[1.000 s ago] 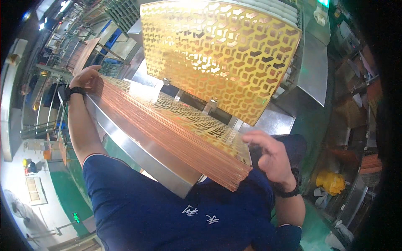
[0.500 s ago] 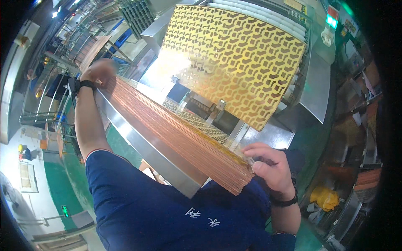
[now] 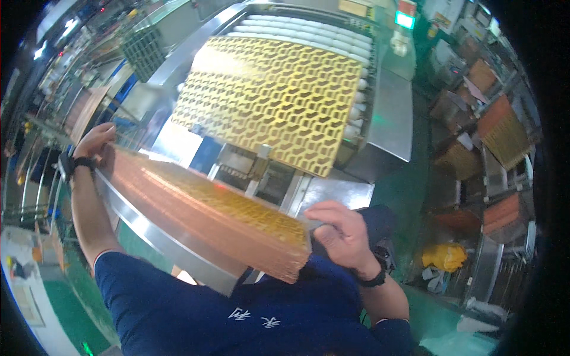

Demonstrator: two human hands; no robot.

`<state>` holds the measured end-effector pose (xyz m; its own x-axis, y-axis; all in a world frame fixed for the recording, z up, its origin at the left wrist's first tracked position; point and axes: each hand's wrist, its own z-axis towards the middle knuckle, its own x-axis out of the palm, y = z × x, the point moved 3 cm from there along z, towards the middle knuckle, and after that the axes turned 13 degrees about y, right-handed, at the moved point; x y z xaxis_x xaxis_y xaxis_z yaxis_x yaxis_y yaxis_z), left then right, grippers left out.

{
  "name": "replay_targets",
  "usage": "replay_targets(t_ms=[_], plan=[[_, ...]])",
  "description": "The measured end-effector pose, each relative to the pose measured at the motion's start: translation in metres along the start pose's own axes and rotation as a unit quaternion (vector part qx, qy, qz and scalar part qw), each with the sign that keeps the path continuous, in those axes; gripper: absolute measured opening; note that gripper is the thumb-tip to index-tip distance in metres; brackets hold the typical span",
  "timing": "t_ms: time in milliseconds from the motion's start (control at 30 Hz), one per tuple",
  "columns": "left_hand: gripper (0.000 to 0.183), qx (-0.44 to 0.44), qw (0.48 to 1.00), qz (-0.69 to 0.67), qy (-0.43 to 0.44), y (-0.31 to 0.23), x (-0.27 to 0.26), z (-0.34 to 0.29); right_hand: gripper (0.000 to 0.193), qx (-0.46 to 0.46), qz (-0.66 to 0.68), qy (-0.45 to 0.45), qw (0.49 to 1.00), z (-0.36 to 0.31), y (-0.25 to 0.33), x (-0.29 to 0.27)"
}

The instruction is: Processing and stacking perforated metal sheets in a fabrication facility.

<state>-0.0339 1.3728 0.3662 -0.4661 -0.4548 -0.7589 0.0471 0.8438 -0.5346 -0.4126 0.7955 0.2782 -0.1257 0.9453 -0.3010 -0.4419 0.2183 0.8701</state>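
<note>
A thick stack of thin copper-coloured panels point(image 3: 196, 207) stands on edge in front of me, slanting from far left to near right. Yellow patterned surface shows along its far side. My left hand point(image 3: 96, 141) is closed round the stack's far left end, some fingers hidden behind it. At the near right corner is my right hand point(image 3: 344, 234), its fingers curled and its thumb opposite them. A small greyish bit shows between thumb and finger, too blurred to name. Beyond the stack, a yellow panel with a brown geometric pattern point(image 3: 270, 98) lies on a machine's white rollers point(image 3: 297, 29).
A metal ledge point(image 3: 160, 234) runs along the stack's near side. Metal brackets point(image 3: 258, 169) stand between stack and machine. To the right are a sheet-metal guard point(image 3: 389, 118), racks with stacked copper-coloured panels point(image 3: 503, 130) and a yellow bundle point(image 3: 444, 257).
The view has shifted, so the machine and stack sit further left in the picture. More of the stack's yellow far side shows. Both hands stay at the stack's ends.
</note>
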Motion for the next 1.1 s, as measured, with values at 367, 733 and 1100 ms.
replay_targets(t_ms=[367,733,1100], plan=[[0.028,0.068,0.996,-0.032,-0.053,0.047,0.0,-0.031,0.019,-0.06,-0.179,0.034,0.982,-0.025,0.014,0.043],[0.031,0.052,0.997,-0.031,-0.053,0.059,0.015,-0.043,0.021,-0.063,-0.164,0.027,0.984,-0.035,-0.004,0.057],[0.032,0.089,0.993,-0.068,-0.046,0.135,0.021,-0.085,0.022,-0.057,-0.162,0.024,0.985,-0.07,0.025,0.123]])
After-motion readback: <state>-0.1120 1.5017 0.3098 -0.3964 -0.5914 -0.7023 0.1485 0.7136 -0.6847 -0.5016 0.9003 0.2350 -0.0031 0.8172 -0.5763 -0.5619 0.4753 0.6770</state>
